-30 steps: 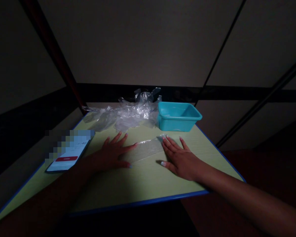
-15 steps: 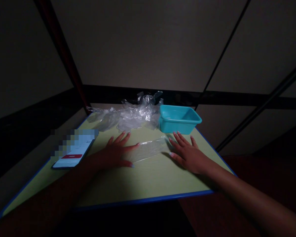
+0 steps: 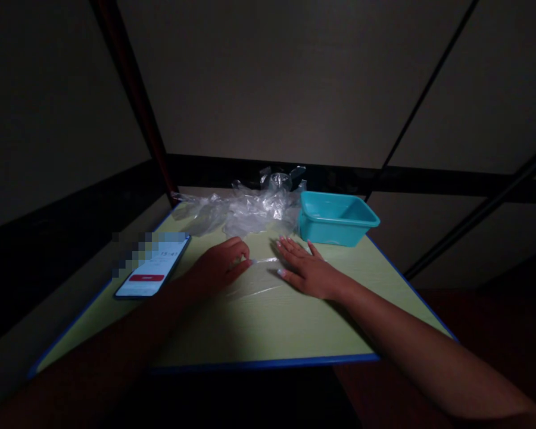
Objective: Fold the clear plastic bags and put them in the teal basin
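Fingers (image 3: 237, 272) of the left hand (image 3: 218, 261) pinch the far edge of a clear, flat plastic sheet (image 3: 262, 276) on the blue-rimmed, pale-green counter (image 3: 286, 328), the right hand (image 3: 311, 275) spread across it, apparent smoothing that needs even tension.

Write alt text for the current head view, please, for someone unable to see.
A person's curled left hand is at the far edge of a clear, flat plastic sheet on a pale green, blue-edged table, while the flattened right hand covers part of it. Behind, crumpled clear plastic lies beside a turquoise rectangular tub; a dark-edged, lit smartphone lies left.
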`<state>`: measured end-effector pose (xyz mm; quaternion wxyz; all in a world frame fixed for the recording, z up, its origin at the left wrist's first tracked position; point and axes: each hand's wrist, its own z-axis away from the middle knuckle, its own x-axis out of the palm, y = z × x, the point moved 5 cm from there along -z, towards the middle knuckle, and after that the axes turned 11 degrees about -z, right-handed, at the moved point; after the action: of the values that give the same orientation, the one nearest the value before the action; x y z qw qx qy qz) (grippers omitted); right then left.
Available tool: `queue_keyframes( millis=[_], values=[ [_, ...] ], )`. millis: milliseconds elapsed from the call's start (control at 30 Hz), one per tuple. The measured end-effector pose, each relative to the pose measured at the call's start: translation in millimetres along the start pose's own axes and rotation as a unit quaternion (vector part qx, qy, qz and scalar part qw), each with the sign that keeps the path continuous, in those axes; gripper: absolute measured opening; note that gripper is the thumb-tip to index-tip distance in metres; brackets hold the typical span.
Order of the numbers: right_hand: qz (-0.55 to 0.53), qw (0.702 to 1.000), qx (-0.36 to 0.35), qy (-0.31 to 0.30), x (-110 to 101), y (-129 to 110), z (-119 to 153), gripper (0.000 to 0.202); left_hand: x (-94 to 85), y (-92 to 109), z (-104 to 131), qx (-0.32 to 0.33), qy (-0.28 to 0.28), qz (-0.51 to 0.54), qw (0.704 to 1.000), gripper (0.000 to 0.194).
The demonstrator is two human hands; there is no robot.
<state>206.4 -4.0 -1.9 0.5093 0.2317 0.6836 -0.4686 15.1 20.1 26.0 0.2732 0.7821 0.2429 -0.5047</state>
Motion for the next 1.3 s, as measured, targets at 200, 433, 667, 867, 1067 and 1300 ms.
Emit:
queue_keyframes(
  millis=[200,433,667,867,1067,1300],
  values=[
    [-0.100,0.992,-0.034,0.066,-9.7,26.7,-5.5,0.056,6.7,-18.2,-2.9,-0.066,-0.002,-0.040,0.997,0.021],
    [-0.126,0.975,-0.124,0.136,-18.5,18.4,-8.3,0.032,12.1,-30.3,-2.9,-0.058,0.012,-0.109,0.992,0.017],
    [0.028,0.988,0.051,0.146,-25.9,36.4,-9.0,0.021,19.8,-33.9,0.6,-0.056,-0.030,-0.098,0.993,0.012],
    [0.048,0.983,0.129,0.121,-29.4,54.9,-8.0,0.022,22.8,-36.9,5.7,-0.107,-0.075,-0.132,0.983,0.027],
    [0.066,0.978,0.167,0.107,-31.4,63.6,-5.9,0.017,21.9,-32.3,4.0,-0.116,-0.097,-0.112,0.982,0.021],
    [0.057,0.969,0.220,0.095,-40.0,75.9,0.3,0.021,24.7,-29.1,5.2,-0.109,-0.101,-0.077,0.986,0.021]
  ],
)
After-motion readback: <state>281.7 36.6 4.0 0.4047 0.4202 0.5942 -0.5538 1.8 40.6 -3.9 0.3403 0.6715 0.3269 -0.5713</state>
